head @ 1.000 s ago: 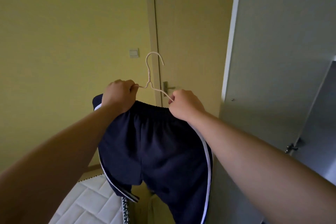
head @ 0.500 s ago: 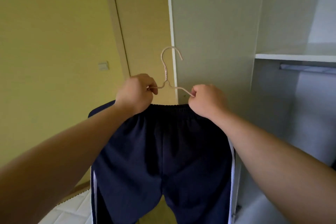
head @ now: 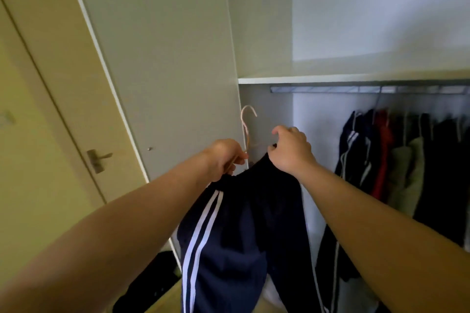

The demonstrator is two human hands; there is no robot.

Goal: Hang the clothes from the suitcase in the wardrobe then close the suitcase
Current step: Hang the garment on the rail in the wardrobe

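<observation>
One hanger (head: 246,134), one pair of trousers (head: 241,236) (white-striped), one rail (head: 330,89), one shelf (head: 330,79)

Navy trousers (head: 239,236) with two white stripes down the side hang from a thin, pale wire hanger (head: 246,129). The waistband is bunched along it and the legs drop straight down, held in the air before the open wardrobe (head: 264,33) at its left end. The left hand (head: 225,157) grips the hanger just under its hook; the right hand (head: 290,150) pinches the waistband's far end. The hook stands upright below the metal rail (head: 330,89), not on it. Further right on the rail hang other clothes (head: 407,160): dark, red and beige.
</observation>
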